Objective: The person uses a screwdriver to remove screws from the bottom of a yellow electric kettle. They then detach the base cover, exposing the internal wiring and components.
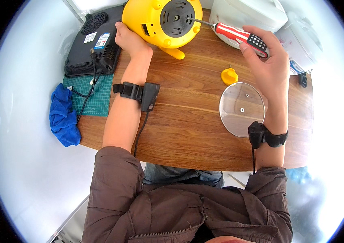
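Near the far edge of the table, a round yellow electric pot (149, 20) lies tipped so its underside, with a slotted black plate, faces me. My left hand (133, 42) is closed against its left side, the fingers mostly hidden behind it. In my right hand (269, 60) is a screwdriver (236, 35) with a red, white and black stars-and-stripes handle, pinched between thumb and fingers. Its shaft points left and the tip reaches the black plate, near the central screw. Below that hand lie a clear glass lid (232, 121) and a yellow lid knob (229, 76).
A black appliance (79, 60) with a vent and a cord sits upside down at the far left, partly over a green cutting mat (97, 106). A blue cloth (64, 121) hangs by the left edge. White appliances (249, 16) stand at the far right.
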`<state>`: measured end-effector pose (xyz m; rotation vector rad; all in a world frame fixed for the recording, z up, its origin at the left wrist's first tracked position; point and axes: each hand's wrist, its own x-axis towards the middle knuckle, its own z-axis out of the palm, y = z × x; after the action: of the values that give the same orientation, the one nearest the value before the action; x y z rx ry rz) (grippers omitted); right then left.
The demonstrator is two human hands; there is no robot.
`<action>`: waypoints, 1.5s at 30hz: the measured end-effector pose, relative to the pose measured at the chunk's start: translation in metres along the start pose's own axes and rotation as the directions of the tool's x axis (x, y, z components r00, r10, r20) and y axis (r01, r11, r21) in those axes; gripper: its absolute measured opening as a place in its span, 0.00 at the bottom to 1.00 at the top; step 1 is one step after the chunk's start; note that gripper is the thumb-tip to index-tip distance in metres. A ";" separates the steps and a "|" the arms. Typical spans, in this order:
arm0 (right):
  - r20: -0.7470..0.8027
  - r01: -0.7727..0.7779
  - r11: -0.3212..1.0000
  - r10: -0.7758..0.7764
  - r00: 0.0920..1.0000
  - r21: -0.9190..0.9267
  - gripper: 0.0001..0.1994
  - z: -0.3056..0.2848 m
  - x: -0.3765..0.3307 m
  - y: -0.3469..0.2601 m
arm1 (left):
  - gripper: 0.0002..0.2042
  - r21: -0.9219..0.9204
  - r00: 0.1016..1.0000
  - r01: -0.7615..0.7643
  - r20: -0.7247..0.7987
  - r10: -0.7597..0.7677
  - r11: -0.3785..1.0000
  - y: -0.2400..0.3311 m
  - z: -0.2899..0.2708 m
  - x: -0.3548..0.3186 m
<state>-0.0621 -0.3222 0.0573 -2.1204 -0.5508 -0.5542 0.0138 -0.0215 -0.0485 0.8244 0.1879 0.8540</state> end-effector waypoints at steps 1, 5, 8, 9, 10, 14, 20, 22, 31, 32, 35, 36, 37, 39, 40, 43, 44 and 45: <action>-0.003 -0.019 1.000 0.019 1.000 -0.004 0.15 -0.001 0.000 -0.001 | 0.20 -0.003 1.000 0.003 0.001 -0.003 1.000 0.000 -0.001 0.000; 0.013 -0.033 0.999 0.033 0.999 0.042 0.14 0.000 -0.001 0.000 | 0.20 -0.002 1.000 0.004 0.000 -0.004 1.000 0.002 0.003 -0.003; 0.035 -0.023 0.998 0.022 0.999 0.050 0.14 0.004 -0.002 -0.006 | 0.19 -0.004 1.000 0.000 0.008 0.000 1.000 0.004 0.006 -0.005; 0.030 -0.020 0.998 0.019 0.999 0.052 0.14 0.005 -0.002 -0.007 | 0.19 -0.001 1.000 -0.003 0.010 0.003 1.000 0.004 0.006 -0.005; 0.026 -0.017 0.998 0.016 1.000 0.054 0.14 0.006 -0.002 -0.007 | 0.19 0.002 1.000 -0.005 0.012 0.005 1.000 0.003 0.005 -0.005; 0.013 -0.013 0.999 0.013 1.000 0.035 0.14 0.006 -0.002 -0.006 | 0.20 0.022 1.000 -0.025 0.004 0.024 0.999 0.002 0.005 -0.004; 0.010 0.009 1.000 -0.009 1.000 0.022 0.14 0.007 -0.002 -0.005 | 0.20 0.001 0.999 -0.035 0.024 0.035 0.999 -0.001 0.003 0.000; 0.004 0.016 1.000 -0.016 1.000 0.015 0.14 0.008 -0.002 -0.005 | 0.20 -0.003 0.999 -0.036 0.028 0.036 0.999 -0.002 0.002 0.000; -0.007 0.006 0.999 -0.006 1.000 0.037 0.13 0.009 -0.002 -0.006 | 0.20 -0.008 0.999 -0.016 0.036 0.017 1.000 -0.003 0.003 -0.003; -0.008 0.004 0.999 -0.004 1.000 0.042 0.13 0.009 -0.002 -0.006 | 0.20 -0.007 0.999 -0.019 0.030 0.019 1.000 -0.002 0.003 -0.003; -0.009 0.007 0.999 -0.006 1.000 0.037 0.13 0.009 -0.002 -0.007 | 0.20 0.001 0.999 -0.028 0.015 0.028 1.000 -0.001 0.004 -0.003; -0.009 0.014 0.999 -0.014 1.000 0.032 0.13 0.008 -0.002 -0.006 | 0.20 0.007 0.999 -0.029 0.013 0.029 1.000 -0.001 0.005 -0.003; -0.008 0.021 0.999 -0.021 1.000 0.027 0.13 0.008 -0.002 -0.006 | 0.20 0.013 0.999 -0.030 0.010 0.030 0.999 -0.001 0.005 -0.004; -0.008 0.024 0.999 -0.023 1.000 0.028 0.14 0.008 -0.002 -0.006 | 0.20 0.015 0.999 -0.038 0.023 0.038 0.999 -0.001 0.005 -0.005; -0.008 0.019 0.999 -0.019 1.000 0.033 0.14 0.008 -0.002 -0.006 | 0.20 0.016 0.999 -0.042 0.030 0.041 0.999 -0.001 0.005 -0.005; -0.010 0.021 0.999 -0.021 1.000 0.024 0.14 0.008 -0.002 -0.006 | 0.20 0.013 0.999 -0.039 0.034 0.039 0.999 0.000 0.005 -0.006; -0.012 0.024 1.000 -0.024 1.000 0.017 0.14 0.008 -0.002 -0.006 | 0.20 0.010 0.999 -0.037 0.033 0.037 0.999 0.000 0.006 -0.006; -0.014 0.028 0.999 -0.028 1.000 0.016 0.14 0.008 -0.002 -0.006 | 0.20 0.007 0.999 -0.036 0.031 0.035 0.999 0.000 0.006 -0.006</action>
<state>-0.0655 -0.3128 0.0554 -2.0952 -0.5765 -0.5778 0.0122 -0.0292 -0.0454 0.8497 0.1499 0.8740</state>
